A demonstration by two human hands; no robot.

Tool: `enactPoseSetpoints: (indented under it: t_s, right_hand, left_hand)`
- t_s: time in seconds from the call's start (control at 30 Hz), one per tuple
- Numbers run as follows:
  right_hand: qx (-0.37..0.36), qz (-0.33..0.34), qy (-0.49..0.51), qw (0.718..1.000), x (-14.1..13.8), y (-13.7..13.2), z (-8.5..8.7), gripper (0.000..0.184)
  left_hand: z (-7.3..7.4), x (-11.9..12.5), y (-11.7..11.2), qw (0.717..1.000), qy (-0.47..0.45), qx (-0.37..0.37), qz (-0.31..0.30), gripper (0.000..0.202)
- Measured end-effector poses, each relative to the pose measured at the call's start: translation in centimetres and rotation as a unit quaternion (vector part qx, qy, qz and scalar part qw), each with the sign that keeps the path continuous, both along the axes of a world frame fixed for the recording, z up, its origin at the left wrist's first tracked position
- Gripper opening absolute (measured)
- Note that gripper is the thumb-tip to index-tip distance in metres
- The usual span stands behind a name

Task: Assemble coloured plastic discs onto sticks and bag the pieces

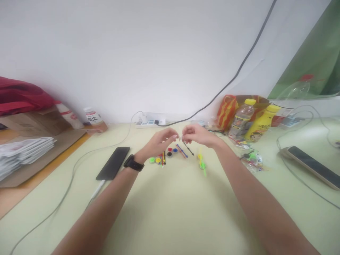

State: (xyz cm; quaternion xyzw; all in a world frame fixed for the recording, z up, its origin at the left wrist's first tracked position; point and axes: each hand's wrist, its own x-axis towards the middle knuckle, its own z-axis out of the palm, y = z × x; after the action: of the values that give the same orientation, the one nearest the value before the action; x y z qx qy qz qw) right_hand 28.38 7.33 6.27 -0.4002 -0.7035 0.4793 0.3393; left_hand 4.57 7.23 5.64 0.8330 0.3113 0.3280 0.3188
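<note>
My left hand, with a black watch on its wrist, is closed in a pinch above the middle of the table. My right hand pinches close beside it, the fingertips nearly meeting. Between them shows a small whitish, see-through piece, too small and blurred to name. Below lie round plastic pieces: green, yellow, red, blue and black. Around them are coloured arrow-shaped sticks and a black one. Under my right wrist sits a yellow-green plastic assembly.
A charging phone lies left, another phone far right. Along the wall stand a power strip, bottles and a red-yellow bag. Bagged small parts lie right. Cables cross the table; white packets are stacked left.
</note>
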Motion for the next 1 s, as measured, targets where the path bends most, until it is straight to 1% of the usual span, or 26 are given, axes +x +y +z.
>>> enactPoseSetpoints:
  t_s: [0.07, 0.13, 0.17, 0.27, 0.33, 0.4, 0.43, 0.5, 0.57, 0.67, 0.73, 0.8, 0.87, 0.93, 1.0]
  right_hand:
    - [-0.014, -0.014, 0.066, 0.998, -0.6, 0.2, -0.4, 0.010]
    - [-0.032, -0.007, 0.106, 0.994, -1.2, 0.2, -0.7, 0.010]
    - [-0.040, -0.003, 0.116, 0.992, -1.4, 0.2, -0.9, 0.011]
    - [-0.050, 0.012, 0.122, 0.991, -1.9, 0.1, -1.2, 0.013]
    - [-0.048, 0.026, 0.106, 0.993, -2.0, 0.0, -1.4, 0.016]
    - [-0.045, 0.034, 0.073, 0.996, -2.0, 0.0, -1.5, 0.017]
    - [-0.043, 0.028, 0.050, 0.997, -1.9, 0.0, -1.6, 0.018]
    - [-0.034, -0.005, -0.002, 0.999, -1.8, 0.1, -1.9, 0.019]
    - [-0.011, -0.048, -0.080, 0.996, -1.6, 0.4, -2.3, 0.025]
    - [0.038, -0.084, -0.235, 0.968, -1.4, 0.9, -3.2, 0.031]
    - [0.053, -0.093, -0.299, 0.948, -1.3, 1.2, -3.8, 0.030]
    - [0.052, -0.100, -0.321, 0.940, -1.4, 1.2, -4.3, 0.031]
    - [0.056, -0.112, -0.345, 0.930, -1.6, 1.1, -4.7, 0.033]
    - [0.064, -0.125, -0.365, 0.920, -1.9, 0.9, -4.9, 0.034]
    - [0.065, -0.130, -0.381, 0.913, -2.1, 0.7, -5.1, 0.036]
  left_hand:
    - [0.0, 0.7, -0.3, 0.998, -0.055, -0.015, -0.001, 0.036]
    - [0.0, 1.1, -0.5, 0.996, -0.086, 0.001, -0.002, 0.038]
    - [0.0, 1.1, -0.6, 0.996, -0.092, 0.016, -0.004, 0.034]
    - [0.2, 1.1, -0.6, 0.996, -0.076, 0.045, -0.013, 0.024]
    - [0.3, 0.9, -0.6, 0.998, -0.051, 0.037, -0.014, 0.024]
    - [0.3, 0.8, -0.7, 0.999, -0.034, 0.010, -0.009, 0.024]
    - [0.2, 0.8, -0.7, 1.000, -0.031, -0.004, -0.004, 0.024]
    - [-0.1, 0.7, -0.6, 0.999, -0.021, -0.028, 0.002, 0.023]
    - [-0.4, 0.6, -0.6, 0.999, 0.009, -0.045, -0.001, 0.023]
    - [-1.0, 0.6, -0.6, 0.995, 0.079, -0.063, -0.022, 0.024]
    - [-1.4, 0.8, -0.8, 0.989, 0.121, -0.070, -0.039, 0.023]
    - [-1.8, 1.1, -1.0, 0.985, 0.149, -0.059, -0.056, 0.021]
    - [-2.2, 1.5, -1.0, 0.984, 0.165, -0.030, -0.067, 0.017]
    - [-2.4, 1.6, -1.0, 0.983, 0.170, 0.002, -0.068, 0.012]
    - [-2.5, 1.4, -0.9, 0.981, 0.181, 0.013, -0.064, 0.011]
